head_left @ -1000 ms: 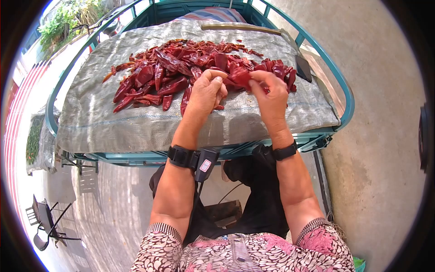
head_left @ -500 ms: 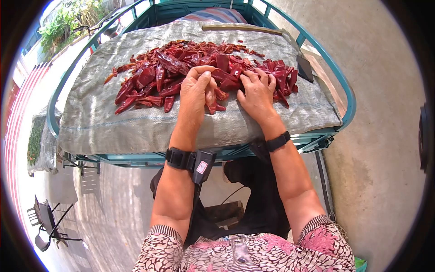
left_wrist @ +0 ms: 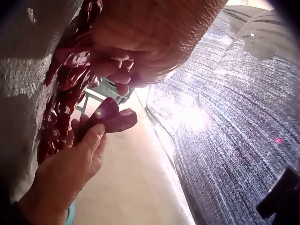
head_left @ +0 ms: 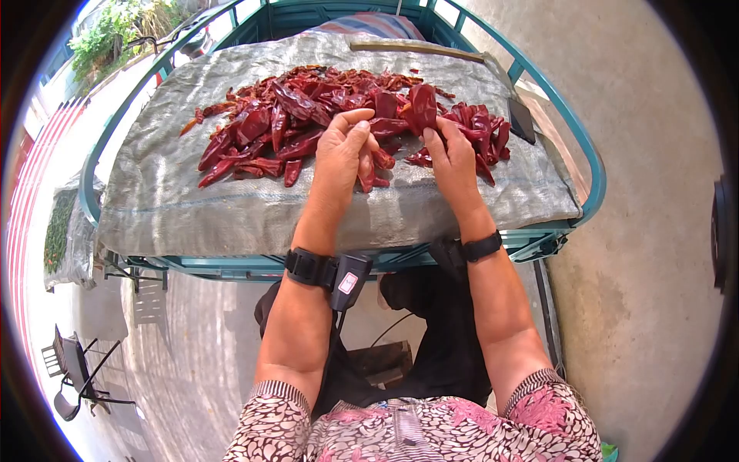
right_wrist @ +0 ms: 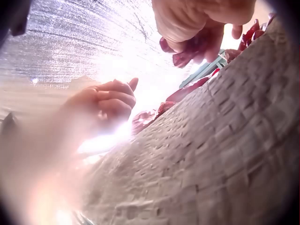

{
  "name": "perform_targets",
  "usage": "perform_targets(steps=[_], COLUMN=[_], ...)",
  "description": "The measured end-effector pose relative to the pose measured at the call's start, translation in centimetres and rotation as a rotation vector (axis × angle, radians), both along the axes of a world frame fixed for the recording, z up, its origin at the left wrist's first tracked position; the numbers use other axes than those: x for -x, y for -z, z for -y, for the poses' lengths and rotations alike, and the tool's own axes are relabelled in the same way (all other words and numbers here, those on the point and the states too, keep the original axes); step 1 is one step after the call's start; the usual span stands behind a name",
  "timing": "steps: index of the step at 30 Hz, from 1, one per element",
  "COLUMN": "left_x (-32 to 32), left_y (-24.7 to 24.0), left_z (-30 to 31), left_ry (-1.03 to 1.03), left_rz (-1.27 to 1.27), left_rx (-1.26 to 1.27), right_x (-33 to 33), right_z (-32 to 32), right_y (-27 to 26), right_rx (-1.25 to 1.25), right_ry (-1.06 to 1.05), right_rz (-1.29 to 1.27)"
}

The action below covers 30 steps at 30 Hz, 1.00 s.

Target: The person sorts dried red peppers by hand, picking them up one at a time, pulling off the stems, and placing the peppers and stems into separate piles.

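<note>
My right hand (head_left: 453,158) pinches a dried red chili (head_left: 421,108) between thumb and fingers, raised over the near part of the pile. In the left wrist view that chili (left_wrist: 117,118) shows two glossy lobes beyond the fingertips. My left hand (head_left: 345,154) is beside it to the left, fingers curled and thumb close to the index finger, with nothing visible in its grasp. A heap of dried red chilies (head_left: 300,115) spreads over a grey woven sack (head_left: 254,215). Some chili pieces (head_left: 368,175) show just below the left hand.
The sack covers the bed of a teal metal cart with rails (head_left: 573,127) around it. A wooden strip (head_left: 416,49) lies at the back, and a dark flat object (head_left: 521,121) at the right edge. A black chair (head_left: 73,369) stands on the floor at lower left.
Half a second ago the right hand was down in the pile; it has since lifted a chili upright. The earlier chili has left its fingers. The left hand has stayed nearly in place.
</note>
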<state>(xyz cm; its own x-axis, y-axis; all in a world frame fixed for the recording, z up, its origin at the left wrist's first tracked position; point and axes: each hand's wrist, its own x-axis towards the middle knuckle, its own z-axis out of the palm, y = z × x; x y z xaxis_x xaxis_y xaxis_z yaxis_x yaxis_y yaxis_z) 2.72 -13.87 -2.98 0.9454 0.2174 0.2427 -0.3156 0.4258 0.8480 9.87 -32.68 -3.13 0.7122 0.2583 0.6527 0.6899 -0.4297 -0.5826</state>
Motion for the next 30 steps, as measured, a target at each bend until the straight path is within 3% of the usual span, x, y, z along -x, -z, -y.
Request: perform_targets(steps=[5,6,9,15,21,24,27,30], left_x=[0.6,0.5,0.1,-0.2,-0.2,0.0,0.3,0.2], left_y=[-0.9,-0.8,-0.1,0.2,0.0,-0.4,-1.2,-1.1], left_z=[0.5,0.3,0.7,0.4,1.0,1.8,1.9,1.8], left_ry=[0.051,0.083,0.071,0.084,0.111,0.065,0.061,0.079], left_rz=[-0.08,-0.08,-0.064,-0.08,-0.146,-0.116,-0.129,-0.145], left_rx=[-0.11,-0.125,-0.156,-0.214,-0.284,-0.231,-0.182,-0.185], right_x=[2.3,2.3,3.3,2.9,3.3,2.5,0.6,-5.2], right_z=[-1.2,-1.5,-1.2,-1.4,-1.4,-0.8,1.0,4.4], right_y=[-0.1,-0.1,-1.0,-0.5,-1.2,-0.7,-1.0,1.8], right_rx=[-0.222,-0.228,-0.261,-0.251,-0.321,-0.339,-0.468,-0.551], right_ry=[-0.35,-0.394,-0.389,-0.271,-0.355,-0.253,0.004,0.068], right_rz=[-0.259,-0.207,-0.388,-0.21,-0.346,-0.311,-0.227,-0.086])
